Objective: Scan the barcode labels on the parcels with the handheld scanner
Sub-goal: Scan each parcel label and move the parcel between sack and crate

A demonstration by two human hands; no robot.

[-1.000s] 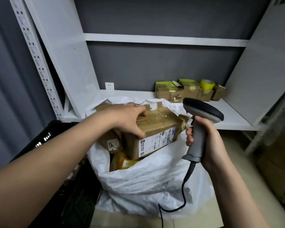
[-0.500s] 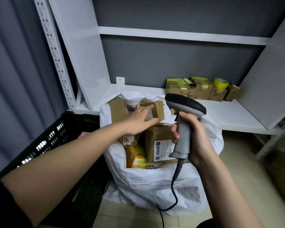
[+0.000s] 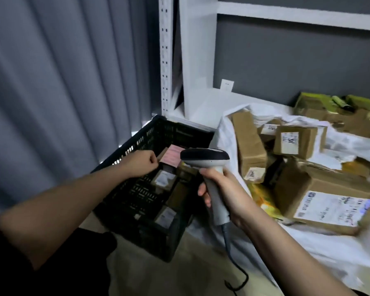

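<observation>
We grip the handheld scanner (image 3: 209, 167) by its rigid handle in the right hand (image 3: 226, 195), left hand (image 3: 144, 164) curled empty over the crate (image 3: 137, 201); light, stiff cardboard parcels (image 3: 295, 142) fill the white sack (image 3: 340, 248).

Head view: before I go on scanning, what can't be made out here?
- Left hand: fingers curled over the black crate; whether they pinch anything is hidden.
- Label text on the big parcel: blurred.
- Scanner window: faces away.
- Shelf boxes: cut by the right edge.
</observation>
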